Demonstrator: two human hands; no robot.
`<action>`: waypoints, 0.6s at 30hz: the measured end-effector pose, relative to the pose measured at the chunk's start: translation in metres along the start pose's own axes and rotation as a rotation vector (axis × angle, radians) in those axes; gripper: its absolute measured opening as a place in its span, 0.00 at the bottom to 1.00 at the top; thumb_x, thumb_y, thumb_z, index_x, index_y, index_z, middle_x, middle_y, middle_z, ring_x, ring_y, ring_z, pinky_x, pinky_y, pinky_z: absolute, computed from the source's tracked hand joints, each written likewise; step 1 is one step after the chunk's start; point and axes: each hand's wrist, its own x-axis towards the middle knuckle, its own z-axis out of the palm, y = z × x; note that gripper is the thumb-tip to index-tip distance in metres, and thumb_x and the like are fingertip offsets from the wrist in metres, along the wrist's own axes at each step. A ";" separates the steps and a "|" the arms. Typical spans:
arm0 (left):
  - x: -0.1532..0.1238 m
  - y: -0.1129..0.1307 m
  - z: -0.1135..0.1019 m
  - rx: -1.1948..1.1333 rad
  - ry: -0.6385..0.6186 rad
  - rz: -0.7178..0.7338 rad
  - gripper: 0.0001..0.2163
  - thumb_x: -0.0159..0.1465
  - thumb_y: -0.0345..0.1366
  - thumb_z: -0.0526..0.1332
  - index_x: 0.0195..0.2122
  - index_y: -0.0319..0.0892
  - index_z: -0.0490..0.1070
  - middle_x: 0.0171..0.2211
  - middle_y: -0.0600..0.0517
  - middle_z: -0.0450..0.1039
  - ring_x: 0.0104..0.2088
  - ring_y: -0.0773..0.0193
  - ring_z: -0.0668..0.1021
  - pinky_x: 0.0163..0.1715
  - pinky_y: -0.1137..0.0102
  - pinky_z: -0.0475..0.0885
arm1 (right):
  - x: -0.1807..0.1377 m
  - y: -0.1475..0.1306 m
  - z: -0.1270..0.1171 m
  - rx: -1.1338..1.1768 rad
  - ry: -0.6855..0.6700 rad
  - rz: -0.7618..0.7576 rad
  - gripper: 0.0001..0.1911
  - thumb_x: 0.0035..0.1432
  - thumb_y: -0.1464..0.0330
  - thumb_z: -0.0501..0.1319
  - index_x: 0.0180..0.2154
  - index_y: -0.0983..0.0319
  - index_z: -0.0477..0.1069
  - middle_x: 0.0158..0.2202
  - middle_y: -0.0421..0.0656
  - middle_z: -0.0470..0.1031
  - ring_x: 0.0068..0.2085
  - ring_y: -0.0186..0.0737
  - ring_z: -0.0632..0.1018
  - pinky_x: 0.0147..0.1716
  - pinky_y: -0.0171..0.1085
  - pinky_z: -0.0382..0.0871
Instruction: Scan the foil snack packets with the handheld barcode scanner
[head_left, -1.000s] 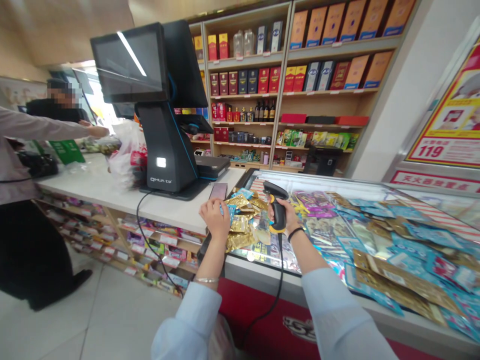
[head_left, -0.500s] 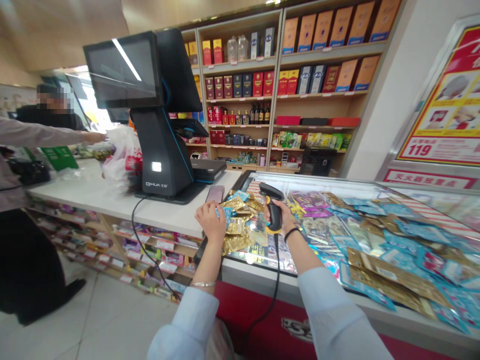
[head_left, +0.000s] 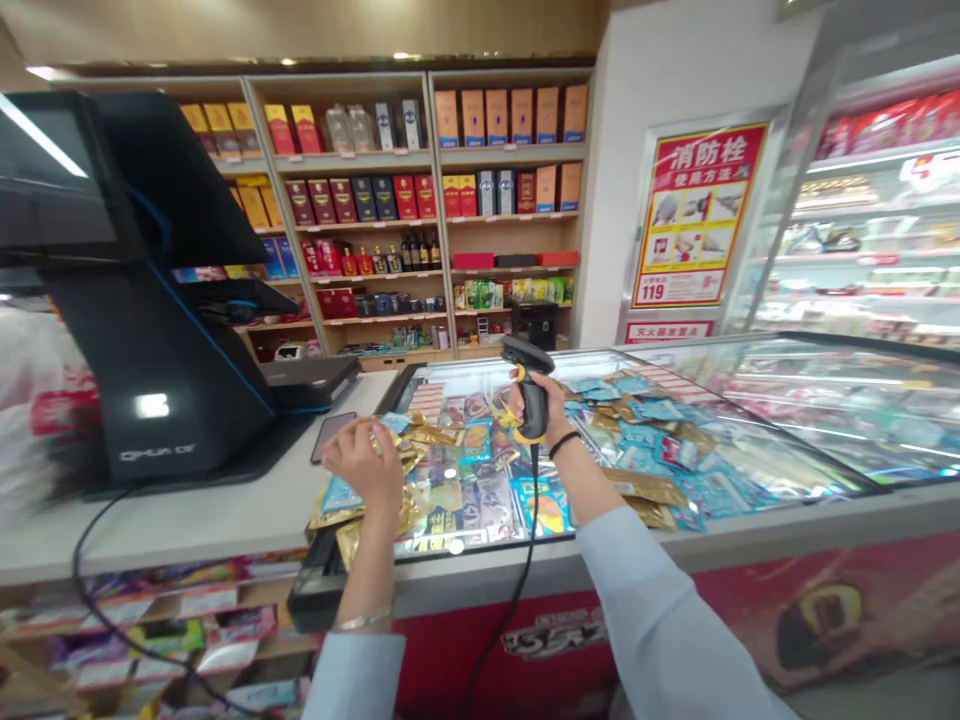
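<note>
In my right hand [head_left: 553, 402] is a black and yellow barcode scanner [head_left: 534, 400], held upright by its handle above the glass-topped freezer [head_left: 480, 495]. Its cable hangs down over the freezer's front. My left hand [head_left: 364, 462] has its fingers curled inward over gold and blue snack packets [head_left: 409, 505] at the freezer's left corner; what it pinches is hidden. A phone [head_left: 324, 440] lies on the counter just beyond that hand. More blue and gold packets [head_left: 645, 485] are spread across the glass to the right of my right hand.
A black checkout terminal [head_left: 172, 350] stands on the white counter [head_left: 262, 520] at left, near a plastic bag [head_left: 45, 400]. Shelves of boxed bottles [head_left: 360, 200] line the back wall. A red notice [head_left: 701, 215] hangs at right, beside a lit display fridge [head_left: 870, 220].
My view has swung to the right, so the person at far left is out of frame. My left hand has moved leftward off the packets' middle toward the phone. The scanner stays in my right hand.
</note>
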 end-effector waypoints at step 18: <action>-0.073 0.187 0.155 -0.246 -1.304 0.524 0.12 0.62 0.44 0.57 0.38 0.43 0.75 0.44 0.47 0.76 0.48 0.56 0.74 0.52 0.64 0.66 | -0.101 -0.140 -0.157 -0.243 0.286 -0.138 0.13 0.53 0.58 0.59 0.34 0.61 0.69 0.16 0.36 0.66 0.15 0.34 0.66 0.13 0.31 0.60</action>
